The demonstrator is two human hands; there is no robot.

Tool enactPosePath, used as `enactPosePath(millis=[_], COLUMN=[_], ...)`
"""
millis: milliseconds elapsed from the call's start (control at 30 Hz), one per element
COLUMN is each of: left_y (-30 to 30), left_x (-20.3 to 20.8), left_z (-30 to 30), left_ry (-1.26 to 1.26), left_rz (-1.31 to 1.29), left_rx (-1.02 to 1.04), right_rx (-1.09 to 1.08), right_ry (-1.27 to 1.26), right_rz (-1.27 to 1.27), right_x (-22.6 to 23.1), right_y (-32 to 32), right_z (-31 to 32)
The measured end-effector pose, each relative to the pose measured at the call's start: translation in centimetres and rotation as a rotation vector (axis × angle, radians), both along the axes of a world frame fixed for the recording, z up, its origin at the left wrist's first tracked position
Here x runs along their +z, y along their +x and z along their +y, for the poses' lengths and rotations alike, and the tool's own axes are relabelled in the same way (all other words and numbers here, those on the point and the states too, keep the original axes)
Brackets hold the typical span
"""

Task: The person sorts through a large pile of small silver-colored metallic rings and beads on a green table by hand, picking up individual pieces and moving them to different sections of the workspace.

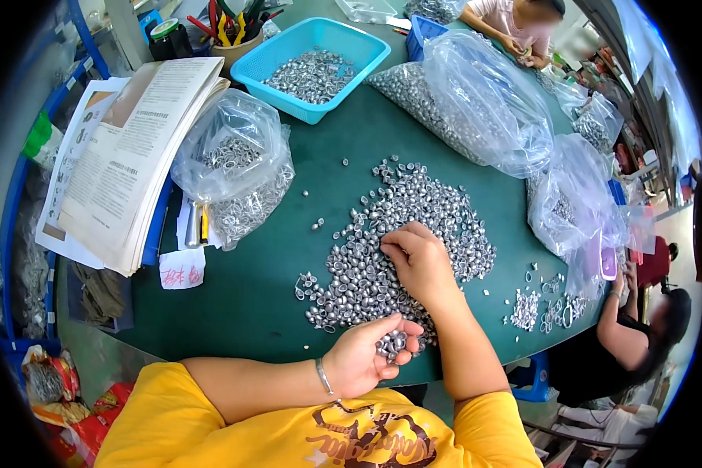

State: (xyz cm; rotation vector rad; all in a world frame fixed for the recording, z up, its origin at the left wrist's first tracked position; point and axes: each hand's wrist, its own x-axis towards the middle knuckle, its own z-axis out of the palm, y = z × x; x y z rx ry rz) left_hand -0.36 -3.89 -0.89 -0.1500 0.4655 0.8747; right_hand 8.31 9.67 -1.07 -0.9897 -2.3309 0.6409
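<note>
Left hand [374,351] curls half-closed round metal pieces [391,343]; tilting could spill them. At its one o'clock, the right hand [419,261] bunches its fingers (grip hidden, can't tell) at the desk's [226,320] twelve-o'clock pile [433,207].

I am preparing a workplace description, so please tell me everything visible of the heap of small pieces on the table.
The heap is a loose, uneven spread of small, rounded, silvery pieces that look metallic; some show a hollow side. It lies on the green tabletop, with a few strays to its left. The right hand is over its middle, contact hard to tell; the left hand, holding similar pieces, is at its near edge.
</note>
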Motion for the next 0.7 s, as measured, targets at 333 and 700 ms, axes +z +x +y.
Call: enactPosePath(millis=[333,700], left_y=[0.1,0.0], left_x=[0.3,0.2], left_z=[-0.2,-0.2], left_ry=[-0.011,-0.053], left_rz=[-0.008,-0.027], left_rx=[0.031,0.082], right_rx=[0.023,0.575], right_ry=[-0.995,-0.928], right_rz=[0.629,0.590], right_x=[1.5,2.4], right_y=[2.5,4.0], right_z=[0.5,0.7])
